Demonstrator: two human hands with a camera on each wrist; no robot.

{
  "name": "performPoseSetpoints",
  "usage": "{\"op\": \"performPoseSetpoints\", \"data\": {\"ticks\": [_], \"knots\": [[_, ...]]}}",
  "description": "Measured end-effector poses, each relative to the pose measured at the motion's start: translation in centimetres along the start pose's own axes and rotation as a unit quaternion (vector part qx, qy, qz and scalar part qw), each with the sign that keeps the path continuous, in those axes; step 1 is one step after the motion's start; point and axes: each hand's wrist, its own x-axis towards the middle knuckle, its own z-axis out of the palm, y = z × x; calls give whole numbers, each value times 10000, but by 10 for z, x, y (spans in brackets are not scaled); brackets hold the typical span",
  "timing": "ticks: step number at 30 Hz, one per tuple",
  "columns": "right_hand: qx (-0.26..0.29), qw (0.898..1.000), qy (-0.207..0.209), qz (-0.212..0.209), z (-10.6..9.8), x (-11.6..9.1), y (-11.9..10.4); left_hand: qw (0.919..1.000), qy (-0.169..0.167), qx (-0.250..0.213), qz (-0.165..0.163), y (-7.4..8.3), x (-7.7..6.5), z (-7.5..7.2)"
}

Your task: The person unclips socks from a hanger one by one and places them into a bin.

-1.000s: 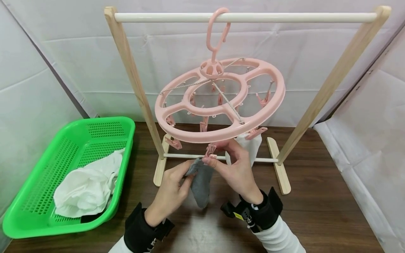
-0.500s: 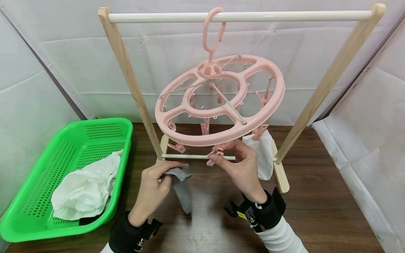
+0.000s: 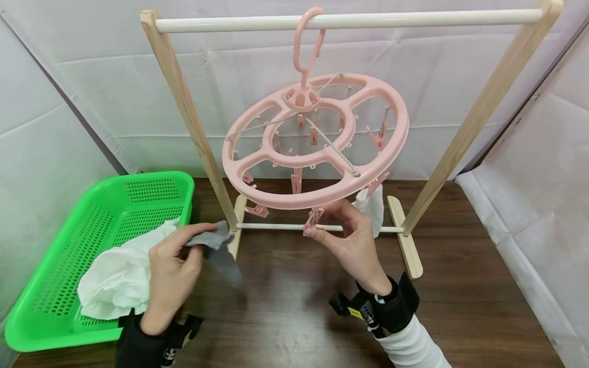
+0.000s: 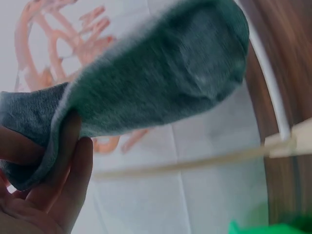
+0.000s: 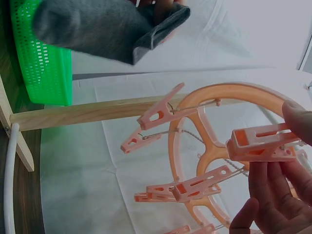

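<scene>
My left hand (image 3: 172, 271) holds a grey sock (image 3: 223, 255) by its cuff, beside the basket's right edge. In the left wrist view the grey sock (image 4: 161, 68) stretches out from the fingers, with the cuff folded round them. With thumb and fingers, my right hand (image 3: 352, 240) pinches a pink clothes peg (image 3: 315, 218) under the front rim of a pink round drying hanger (image 3: 294, 201). The right wrist view shows that clothes peg (image 5: 263, 144) close up, with no cloth in it. Behind the right hand, a white sock (image 3: 374, 208) hangs from another peg.
At left a green basket (image 3: 55, 286) holds crumpled white cloth (image 3: 117, 281). The hanger hooks over the white rod (image 3: 414, 19) of a wooden stand, whose feet (image 3: 405, 245) rest on the dark wooden table (image 3: 285, 317). Several other pegs dangle from the hanger.
The left hand has drawn the grey sock away from the peg, leftward to the basket. The right hand has stayed at the peg. The hanger and white sock have swung slightly.
</scene>
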Motion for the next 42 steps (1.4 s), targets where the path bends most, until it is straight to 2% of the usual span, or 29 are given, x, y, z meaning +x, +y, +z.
{"op": "performPoseSetpoints", "data": {"ticks": [4, 8, 12, 16, 18, 21, 26, 29, 31, 34, 38, 42], "knots": [[-74, 9997, -37, 231, -1, -2, 0, 9989, 313, 308, -182, -4, 0, -21], [-21, 9994, -57, 340, -2, -3, 0, 9947, 804, 590, -244, -9, 0, -40], [68, 9990, -106, 424, -3, -4, 1, 9880, 1135, 897, -543, -12, 0, -61], [140, 9985, -186, 489, -3, -5, 1, 9802, 1235, 1198, -979, -14, 0, -78], [147, 9986, -205, 475, -3, -5, 1, 9748, 1181, 1439, -1226, -16, -1, -84], [156, 9988, -225, 412, -3, -6, 2, 9648, 850, 1828, -1690, -20, -3, -92], [155, 9985, -229, 462, -3, -7, 1, 9382, 185, 2261, -2612, -26, -7, -103], [181, 9983, -219, 508, -3, -7, 1, 9292, -65, 2364, -2841, -27, -8, -106], [174, 9982, -216, 527, -4, -8, 1, 9299, -89, 2323, -2850, -26, -8, -107], [124, 9982, -219, 553, -4, -8, 2, 9350, 105, 2268, -2723, -25, -8, -107], [61, 9979, -220, 606, -4, -9, 2, 9461, 334, 2249, -2306, -25, -9, -107], [43, 9977, -201, 640, -4, -10, 1, 9559, 345, 2210, -1902, -24, -9, -104]]}}
